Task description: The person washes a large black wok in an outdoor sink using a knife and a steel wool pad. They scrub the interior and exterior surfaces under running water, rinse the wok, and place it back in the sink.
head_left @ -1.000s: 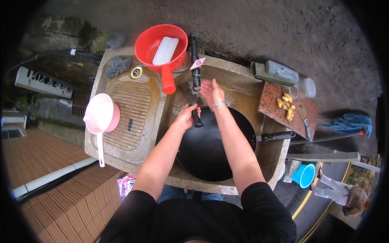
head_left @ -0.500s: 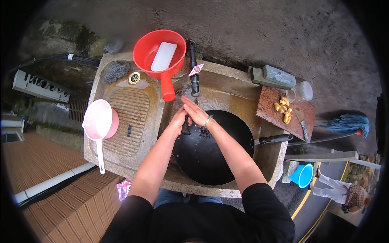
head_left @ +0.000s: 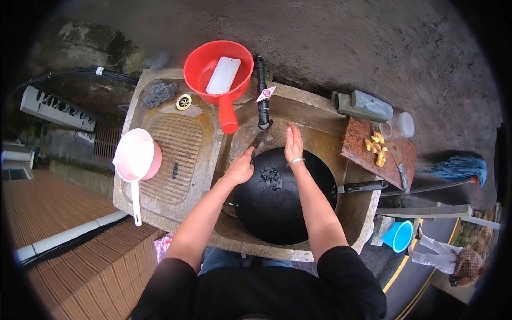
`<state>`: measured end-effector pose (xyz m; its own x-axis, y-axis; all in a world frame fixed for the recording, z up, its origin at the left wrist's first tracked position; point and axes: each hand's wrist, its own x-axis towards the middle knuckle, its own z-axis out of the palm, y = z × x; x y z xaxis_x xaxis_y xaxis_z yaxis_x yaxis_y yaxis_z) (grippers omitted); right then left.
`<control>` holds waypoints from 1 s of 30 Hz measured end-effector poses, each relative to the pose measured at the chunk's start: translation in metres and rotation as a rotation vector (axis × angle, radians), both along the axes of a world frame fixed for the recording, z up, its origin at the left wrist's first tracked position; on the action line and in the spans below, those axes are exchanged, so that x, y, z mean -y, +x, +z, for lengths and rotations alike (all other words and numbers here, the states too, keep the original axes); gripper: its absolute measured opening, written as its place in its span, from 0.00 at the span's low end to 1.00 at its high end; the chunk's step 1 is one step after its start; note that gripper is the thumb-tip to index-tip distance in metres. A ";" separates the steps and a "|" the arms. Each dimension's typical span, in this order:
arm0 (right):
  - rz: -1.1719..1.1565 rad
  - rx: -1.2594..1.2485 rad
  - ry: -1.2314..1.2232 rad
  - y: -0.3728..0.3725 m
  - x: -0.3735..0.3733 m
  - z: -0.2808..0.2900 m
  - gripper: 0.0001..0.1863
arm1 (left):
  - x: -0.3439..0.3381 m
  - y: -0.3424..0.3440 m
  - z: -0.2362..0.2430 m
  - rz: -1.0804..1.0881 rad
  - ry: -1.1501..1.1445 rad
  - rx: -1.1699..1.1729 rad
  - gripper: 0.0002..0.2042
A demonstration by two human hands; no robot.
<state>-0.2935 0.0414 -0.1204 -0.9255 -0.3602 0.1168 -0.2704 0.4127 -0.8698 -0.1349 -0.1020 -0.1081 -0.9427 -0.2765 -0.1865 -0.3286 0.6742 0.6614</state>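
My left hand (head_left: pixel 239 167) is closed on a slim dark tool (head_left: pixel 260 139), which looks like a knife, pointing up toward the black tap (head_left: pixel 263 106). Its handle is mostly hidden in the fingers. My right hand (head_left: pixel 293 143), a silver bangle at the wrist, is held flat with the fingers stretched out, apart from the left. Both hands are over the far edge of a big black wok (head_left: pixel 277 208) lying in the stone sink (head_left: pixel 314 117). Wet, shiny marks show on the wok's surface.
A red dipper (head_left: pixel 228 114) with a white tray inside stands behind the ribbed drainboard; a pink dipper (head_left: pixel 154 160) sits at its left. Grey scouring wool (head_left: pixel 160 93) lies near the drain. At right, a reddish board (head_left: pixel 357 138) bears ginger and a knife (head_left: pixel 401 170). A person (head_left: pixel 440 248) is beyond.
My hands have parted from being pressed together. The left has moved down and left with the tool, which now points toward the tap; the right has shifted right, its fingers extended.
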 end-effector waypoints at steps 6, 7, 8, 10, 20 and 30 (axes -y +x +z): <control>0.300 -0.181 0.099 0.027 0.005 0.015 0.26 | -0.015 -0.025 0.044 0.049 -0.035 0.240 0.30; 0.356 -0.211 0.096 0.032 0.007 0.012 0.25 | -0.015 -0.023 0.037 0.067 -0.051 0.166 0.29; 0.410 -0.240 0.094 0.037 0.009 0.012 0.24 | -0.016 -0.021 0.029 0.083 -0.067 0.091 0.28; 0.520 -0.376 0.140 0.041 0.010 0.013 0.22 | -0.018 -0.020 0.015 0.114 -0.027 0.033 0.26; 0.160 -0.091 0.236 0.041 0.003 -0.010 0.10 | -0.090 -0.030 -0.012 0.282 0.128 0.216 0.27; -0.058 1.338 -1.048 -0.017 0.082 -0.035 0.12 | -0.055 -0.044 0.001 -0.057 0.137 0.308 0.17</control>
<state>-0.3107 -0.0401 -0.1549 -0.5753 -0.6057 -0.5497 0.8167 -0.4619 -0.3458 -0.1791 -0.0468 -0.1074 -0.8493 -0.1779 -0.4970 -0.4919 0.6084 0.6228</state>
